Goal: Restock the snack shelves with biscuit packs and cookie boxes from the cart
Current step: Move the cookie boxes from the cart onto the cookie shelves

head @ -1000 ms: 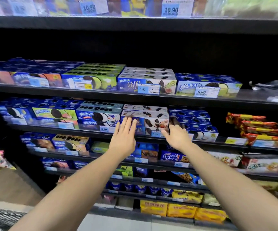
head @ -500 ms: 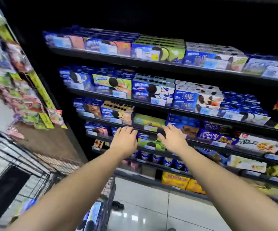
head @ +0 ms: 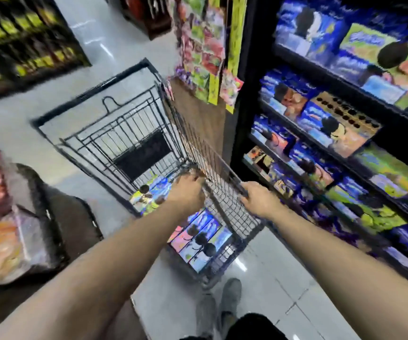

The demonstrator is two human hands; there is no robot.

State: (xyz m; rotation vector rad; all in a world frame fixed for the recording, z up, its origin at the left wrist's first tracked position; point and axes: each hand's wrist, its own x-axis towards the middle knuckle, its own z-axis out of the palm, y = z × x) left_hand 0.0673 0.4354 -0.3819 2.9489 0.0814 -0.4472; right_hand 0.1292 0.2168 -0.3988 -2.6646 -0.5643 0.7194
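Black wire forms the cart [head: 193, 141], which stands on the floor just left of the snack shelves [head: 249, 69]. The cookie boxes [head: 200, 239] lie flat in the bottom of the basket, with a second group [head: 149, 196] farther forward. No box is in my hands yet.

My left hand [head: 188, 191] is over the basket, inside the near right corner, with its fingers bent downward. My right hand [head: 259, 200] is at the cart's right rim, and its fingers reach onto the top wire. Motion blur hides the fingertips, so I cannot tell whether either hand is gripping. The hands are apart, one on each side of the cart's right wall.

Handling, as judged:
- The boxes appear to be thin printed carton: light and stiff along the edges, but easily dented on the broad faces.
- Grip each box across its narrow sides, thumb on one long edge and fingers on the other.
- Several boxes lie edge to edge, so I may need to slide one free before lifting it.
- The carton looks glossy and may slip, so avoid a loose pinch at one corner.
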